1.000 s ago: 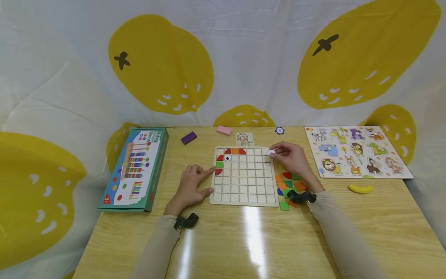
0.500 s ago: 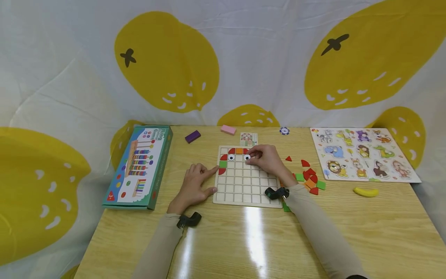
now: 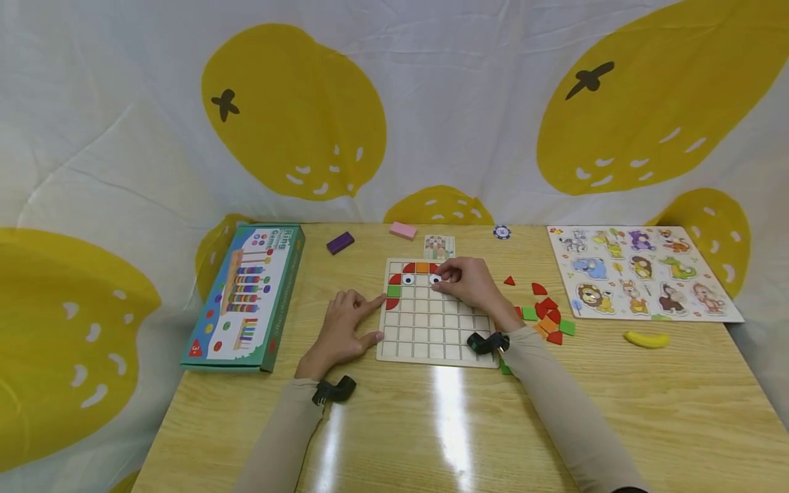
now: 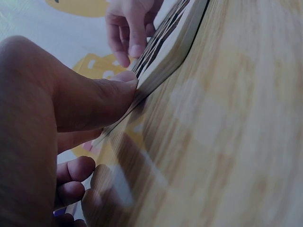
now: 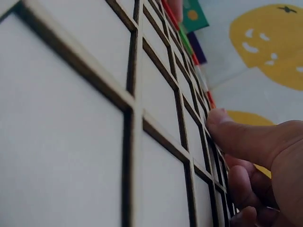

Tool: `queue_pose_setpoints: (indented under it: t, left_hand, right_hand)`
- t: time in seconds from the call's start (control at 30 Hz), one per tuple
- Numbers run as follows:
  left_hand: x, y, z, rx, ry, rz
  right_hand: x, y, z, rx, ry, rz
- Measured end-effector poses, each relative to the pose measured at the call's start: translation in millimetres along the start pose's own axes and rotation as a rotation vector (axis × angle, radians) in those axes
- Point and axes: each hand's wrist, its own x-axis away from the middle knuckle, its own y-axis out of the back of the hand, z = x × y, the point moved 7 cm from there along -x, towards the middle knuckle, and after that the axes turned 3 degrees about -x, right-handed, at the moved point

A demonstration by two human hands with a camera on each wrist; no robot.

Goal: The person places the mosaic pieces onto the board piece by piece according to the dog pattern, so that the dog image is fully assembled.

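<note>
A wooden grid board (image 3: 419, 335) lies in the middle of the table. Along its top left sit red quarter-round tiles (image 3: 394, 279), an orange square (image 3: 422, 268), a green square (image 3: 393, 292) and an eye tile (image 3: 408, 279). My right hand (image 3: 471, 282) pinches a second white eye tile (image 3: 435, 279) over a cell below the right red tile. In the right wrist view the thumb (image 5: 236, 135) reaches the grid's far cells. My left hand (image 3: 342, 332) touches the board's left edge with thumb and index fingertips, the thumb (image 4: 102, 97) straight along the rim in the left wrist view.
Loose coloured tiles (image 3: 547, 318) lie right of the board, partly under the right wrist. A pattern card (image 3: 439, 246), a pink block (image 3: 403, 231), a purple block (image 3: 340, 243) and a chip (image 3: 502, 233) lie behind. A game box (image 3: 243, 298), animal puzzle (image 3: 644, 274) and toy banana (image 3: 647, 339) flank it.
My right hand has carried the eye tile left from the board's top right corner to beside the red tile, then stayed about there. The left hand keeps its place at the edge.
</note>
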Motion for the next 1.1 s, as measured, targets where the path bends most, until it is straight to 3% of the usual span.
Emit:
queue_pose_setpoints:
  t: [0.1,0.2,0.33,0.47,0.7,1.1]
  left_hand:
    - [0.5,0.7,0.3,-0.002,0.003,0.007]
    - [0.1,-0.1,-1.4,-0.001,0.005,0.018]
    - [0.8,1.7,-1.8,-0.005,0.02,0.02]
    - [2.1,4.3,-2.4,0.0,0.023,0.009]
    - [2.7,4.2,-4.1,0.019,0.013,0.002]
    - [1.7,3.7,-4.3,-0.006,0.011,0.008]
  right_hand:
    - [4.8,13.6,-0.4,-0.032,0.003,-0.029]
    - [14.2,41.5,-7.4,-0.004,-0.015,-0.081]
    - [28.0,79.8,-24.2,0.142,-0.068,-0.102]
    - [41.1,100.7,-41.9,0.269,-0.123,-0.046]
    - [53.0,101.6,-55.8,0.28,-0.161,0.038]
    - [51.4,87.7,-58.0,0.269,-0.145,0.071]
